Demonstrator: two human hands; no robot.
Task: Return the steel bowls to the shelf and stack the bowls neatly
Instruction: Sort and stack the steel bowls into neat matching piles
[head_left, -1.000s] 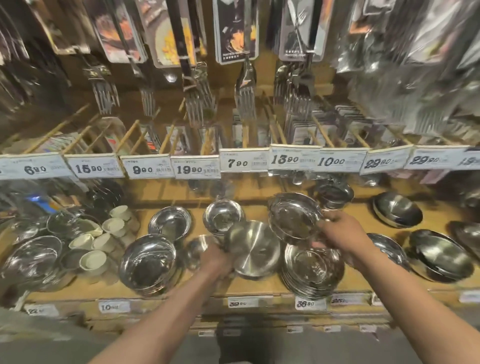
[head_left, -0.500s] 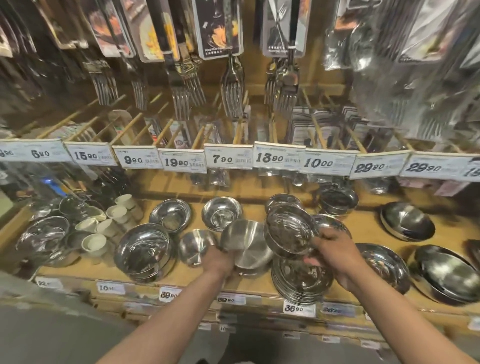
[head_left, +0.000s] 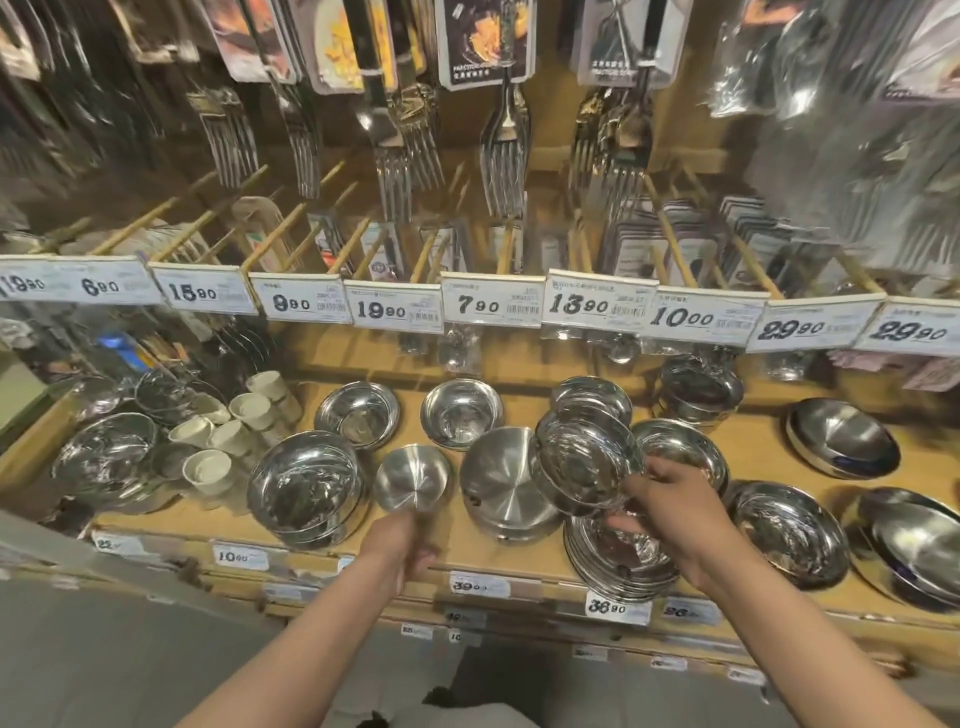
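Currently the right hand (head_left: 670, 512) pinches a shallow steel bowl (head_left: 584, 460) by its near rim, thumb under and fingers over; the bowl is tilted, its hollow facing the camera, and it is held above a stack of shallow steel dishes (head_left: 618, 564) at the front edge of the wooden shelf (head_left: 519, 564). The left hand (head_left: 397, 545) hangs at the shelf's front edge holding nothing, fingers loosely curled and blurred; it sits just below a small brushed-steel bowl (head_left: 410, 478) and does not grip it.

Just left of the tilted bowl, a large brushed-steel bowl (head_left: 501, 486) sits on the shelf with its hollow turned toward the camera. Behind the right hand is another shiny bowl (head_left: 680, 449), partly hidden. Further left, a stack of deep polished bowls (head_left: 304, 486). Back row: two single bowls (head_left: 358, 413) and (head_left: 461, 413), then a taller stack (head_left: 698, 389).

Right end of the shelf: wide shallow bowls (head_left: 789, 535), (head_left: 841, 436), (head_left: 914, 545). Left end: white cups (head_left: 228, 436) lying on their sides, beside wire-and-steel items too blurred to identify.

Above, a row of price tags (head_left: 488, 306) runs along the upper shelf edge; packaged forks (head_left: 504, 150) hang over it.
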